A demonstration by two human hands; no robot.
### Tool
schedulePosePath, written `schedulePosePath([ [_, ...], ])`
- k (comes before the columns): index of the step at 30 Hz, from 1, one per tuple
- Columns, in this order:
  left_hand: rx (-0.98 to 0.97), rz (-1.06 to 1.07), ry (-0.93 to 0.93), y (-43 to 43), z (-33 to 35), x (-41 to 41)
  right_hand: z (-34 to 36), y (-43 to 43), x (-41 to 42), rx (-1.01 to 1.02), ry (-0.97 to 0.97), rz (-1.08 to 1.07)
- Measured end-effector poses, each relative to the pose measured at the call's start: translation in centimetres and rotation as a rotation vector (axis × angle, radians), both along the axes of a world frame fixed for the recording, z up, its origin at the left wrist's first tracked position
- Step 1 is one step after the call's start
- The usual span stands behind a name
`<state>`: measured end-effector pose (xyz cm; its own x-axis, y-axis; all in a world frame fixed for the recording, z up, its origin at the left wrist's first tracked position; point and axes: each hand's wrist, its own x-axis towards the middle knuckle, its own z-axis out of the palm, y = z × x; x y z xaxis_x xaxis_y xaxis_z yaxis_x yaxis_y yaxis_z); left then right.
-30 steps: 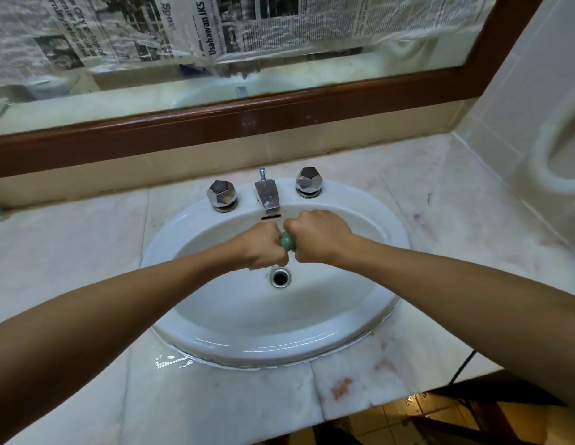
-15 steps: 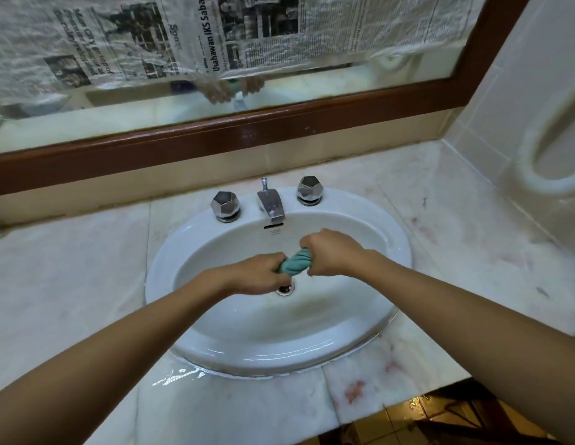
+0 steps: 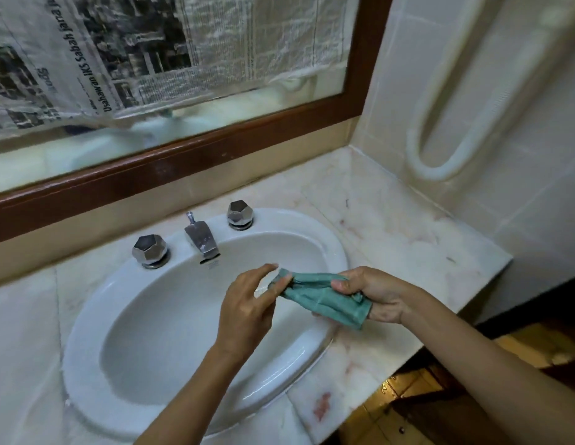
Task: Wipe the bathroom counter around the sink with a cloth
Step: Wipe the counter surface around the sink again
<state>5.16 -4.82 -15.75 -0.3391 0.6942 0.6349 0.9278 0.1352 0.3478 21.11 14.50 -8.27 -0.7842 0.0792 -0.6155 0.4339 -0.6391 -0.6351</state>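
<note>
— Where is the cloth [image 3: 324,297] being held?

— It is being held in the air over the right part of the sink [image 3: 87,316], stretched between the two hands, near the rim that borders the marble counter [image 3: 392,226].

— How is it being gripped by the right hand [image 3: 376,293]?

— Its right end is being clasped. The fingers are being curled round it from below, and the thumb is being laid on top.

— And by the left hand [image 3: 247,309]?

— Its left tip is being pinched between the thumb and one finger, as far as the blur allows. The other fingers are being held loosely spread.

— What is being shown behind the hands?

— The faucet [image 3: 202,239] is being flanked by a left knob [image 3: 150,250] and a right knob [image 3: 239,213]. The mirror [image 3: 215,107] is being partly covered by newspaper [image 3: 151,43].
</note>
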Motion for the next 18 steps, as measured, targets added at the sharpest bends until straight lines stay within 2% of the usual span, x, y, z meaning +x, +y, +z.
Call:
schedulePosePath([
  [3,-0.227,0.091,-0.294,2.3,-1.1,2.8,0.0,4.8,2.7,0.449,-0.119,-0.322],
  [6,-0.361,0.146,-0.535,4.7,-1.8,4.8,-1.5,8.6,4.6,1.155,-0.224,-0.441],
  [7,-0.386,0.152,-0.559,5.9,-1.9,5.2,-2.6,9.8,5.3,1.404,-0.231,-0.417],
  [9,-0.395,0.176,-0.571,8.1,-1.7,5.2,-5.5,11.4,6.3,1.736,-0.208,-0.083],
  [11,-0.383,0.209,-0.578,10.8,-1.5,5.0,-7.7,12.5,6.9,1.794,-0.237,0.204],
  [14,-0.398,0.245,-0.542,14.0,-1.4,4.5,-9.3,13.6,5.5,1.827,-0.228,0.266],
  [18,-0.531,0.396,-0.521,18.3,-1.9,3.5,-10.8,14.9,1.8,1.804,-0.25,0.443],
])
